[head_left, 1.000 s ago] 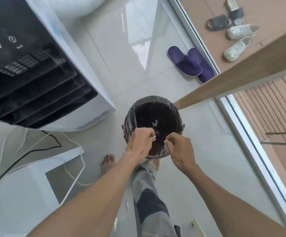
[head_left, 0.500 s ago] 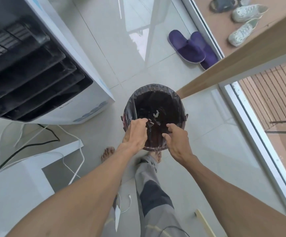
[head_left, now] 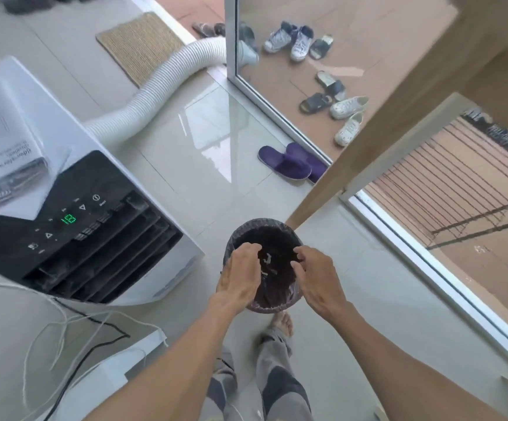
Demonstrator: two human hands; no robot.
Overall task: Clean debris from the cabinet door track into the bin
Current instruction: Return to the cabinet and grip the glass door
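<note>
A small round bin (head_left: 258,222) with a dark plastic liner stands on the tiled floor just ahead of my feet. Small pale bits of debris (head_left: 266,258) lie inside on the dark liner. My left hand (head_left: 238,276) hovers over the bin's left rim, fingers loosely curled and apart, nothing visible in them. Over the right rim, my right hand (head_left: 316,276) points its fingertips down into the opening and also looks empty. The cabinet door track itself is not in view.
A portable air conditioner (head_left: 100,238) with a white hose (head_left: 155,89) stands left of the bin. A wooden panel edge (head_left: 368,138) slants across on the right. Purple slippers (head_left: 289,162) lie beyond, a glass door frame (head_left: 429,262) runs right, and cables (head_left: 73,323) trail lower left.
My hands were close together with pinched fingers over the bin's near rim; now they are spread apart over the opening. The view has tilted up, showing more of the room.
</note>
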